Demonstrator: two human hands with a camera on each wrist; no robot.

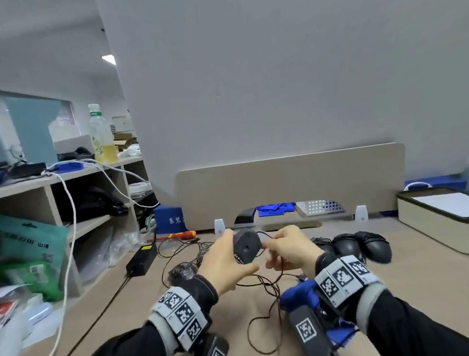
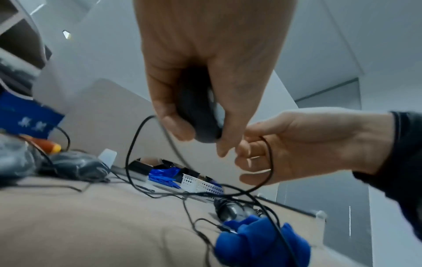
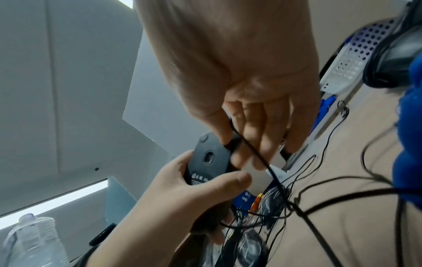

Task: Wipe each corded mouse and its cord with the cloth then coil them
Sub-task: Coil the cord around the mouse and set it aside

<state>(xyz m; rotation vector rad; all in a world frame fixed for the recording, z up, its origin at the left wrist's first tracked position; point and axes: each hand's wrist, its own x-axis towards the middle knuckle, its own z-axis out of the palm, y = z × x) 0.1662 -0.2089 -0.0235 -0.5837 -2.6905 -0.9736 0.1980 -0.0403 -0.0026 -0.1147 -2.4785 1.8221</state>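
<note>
Left hand (image 1: pixel 226 263) grip around mouse (image 1: pixel 246 246)

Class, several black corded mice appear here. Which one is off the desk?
The mouse gripped in the left hand, underside towards the camera, is the lifted one. The others lie on the desk.

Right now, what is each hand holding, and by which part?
Left hand grips the mouse by its sides, underside showing; right hand pinches its cord.
</note>
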